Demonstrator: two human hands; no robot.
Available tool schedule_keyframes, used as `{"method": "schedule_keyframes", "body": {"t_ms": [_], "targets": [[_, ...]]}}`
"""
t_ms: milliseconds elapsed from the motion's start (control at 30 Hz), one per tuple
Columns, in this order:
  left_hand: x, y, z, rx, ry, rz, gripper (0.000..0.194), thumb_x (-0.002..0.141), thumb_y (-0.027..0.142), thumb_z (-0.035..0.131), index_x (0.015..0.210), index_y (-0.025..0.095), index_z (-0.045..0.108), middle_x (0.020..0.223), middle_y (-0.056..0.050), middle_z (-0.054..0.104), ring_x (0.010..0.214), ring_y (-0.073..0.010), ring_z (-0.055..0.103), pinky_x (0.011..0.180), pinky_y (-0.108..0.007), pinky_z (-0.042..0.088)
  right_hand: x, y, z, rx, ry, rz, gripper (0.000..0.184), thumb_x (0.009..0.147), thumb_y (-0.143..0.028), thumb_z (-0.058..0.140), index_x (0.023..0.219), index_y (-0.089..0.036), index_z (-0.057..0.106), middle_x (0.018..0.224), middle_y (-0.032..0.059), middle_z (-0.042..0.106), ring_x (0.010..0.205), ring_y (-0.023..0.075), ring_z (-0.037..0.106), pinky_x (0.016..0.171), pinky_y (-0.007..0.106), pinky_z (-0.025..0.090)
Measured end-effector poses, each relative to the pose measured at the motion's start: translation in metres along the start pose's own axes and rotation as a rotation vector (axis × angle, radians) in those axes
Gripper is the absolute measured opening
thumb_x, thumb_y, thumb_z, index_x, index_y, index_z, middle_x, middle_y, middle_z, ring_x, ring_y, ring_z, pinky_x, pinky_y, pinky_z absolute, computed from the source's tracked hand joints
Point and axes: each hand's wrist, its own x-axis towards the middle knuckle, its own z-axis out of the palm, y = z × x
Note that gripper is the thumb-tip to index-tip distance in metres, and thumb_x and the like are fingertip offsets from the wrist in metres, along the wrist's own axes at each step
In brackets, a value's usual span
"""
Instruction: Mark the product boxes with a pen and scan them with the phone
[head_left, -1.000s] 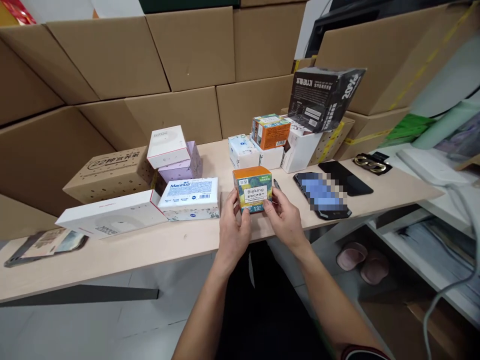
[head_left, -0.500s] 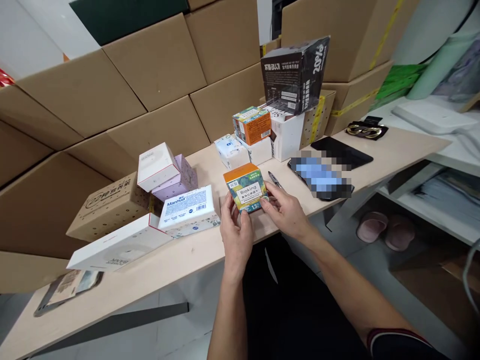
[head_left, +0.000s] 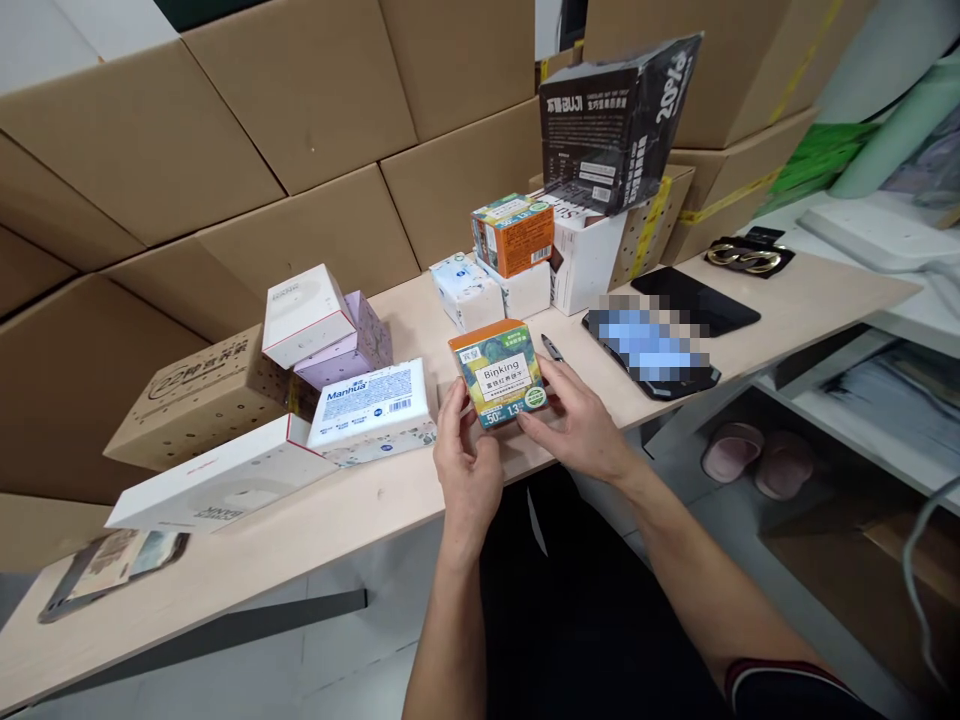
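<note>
A small orange, green and yellow biscuit box (head_left: 501, 375) labelled "Binking" is held over the near edge of the table, its printed front tilted up toward me. My left hand (head_left: 469, 465) grips its left side, fingers partly hidden behind it. On the right side my right hand (head_left: 581, 425) is closed on the box, thumb at the lower corner. Just beyond my right fingers lies a pen (head_left: 551, 347). A matching orange box (head_left: 514, 235) rests farther back on white tissue packs (head_left: 469, 292).
Left stand a "Manhua" tissue pack (head_left: 371, 410), a purple box (head_left: 367, 345), white power bank boxes (head_left: 225, 475) and a brown carton (head_left: 195, 400). Right are a phone (head_left: 649, 350), a black tablet-like slab (head_left: 697, 300) and a black package (head_left: 615, 130). Large cartons (head_left: 300, 90) line the back.
The biscuit box has tipped so that more of its printed front shows, and my right thumb has shifted to its lower corner. The view has moved slightly.
</note>
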Motion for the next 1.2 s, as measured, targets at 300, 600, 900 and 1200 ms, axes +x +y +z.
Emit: {"method": "schedule_keyframes", "body": {"t_ms": [300,600,900,1200], "targets": [[0.001,0.012,-0.005,0.182,-0.018,0.234,0.071,0.086,0.009,0.060,0.150,0.039,0.047,0.153,-0.004,0.045,0.147,-0.0265,0.042,0.122,-0.046,0.041,0.000,-0.001,-0.004,0.200,-0.093,0.079,0.066,0.088,-0.030,0.067,0.149,-0.023,0.045,0.138,0.0121,0.062,0.115,0.0259,0.066,0.090,0.039,0.061],[-0.002,0.014,0.000,0.286,0.058,0.419,0.054,0.092,0.014,0.061,0.143,0.034,0.055,0.145,-0.008,0.047,0.141,-0.0262,0.048,0.117,-0.048,0.045,-0.002,0.004,-0.003,0.077,-0.115,0.069,0.080,0.092,-0.049,0.062,0.160,-0.023,0.029,0.153,0.0159,0.047,0.142,0.0324,0.047,0.116,0.054,0.043],[-0.005,0.014,-0.001,0.367,0.129,0.519,0.045,0.090,0.012,0.062,0.132,0.029,0.064,0.141,-0.009,0.056,0.133,-0.0264,0.055,0.109,-0.048,0.050,-0.001,0.000,-0.005,-0.057,-0.122,-0.019,0.060,0.096,-0.050,0.052,0.148,-0.020,0.048,0.136,0.0155,0.052,0.131,0.0324,0.050,0.113,0.057,0.044],[-0.008,0.008,0.003,0.271,0.226,0.391,0.046,0.085,0.010,0.060,0.129,0.024,0.057,0.128,-0.011,0.056,0.124,-0.0249,0.057,0.104,-0.046,0.052,-0.006,0.001,0.000,0.011,0.028,-0.014,0.062,0.096,-0.044,0.053,0.152,-0.021,0.039,0.129,0.0146,0.059,0.107,0.0259,0.062,0.088,0.045,0.057]]}}
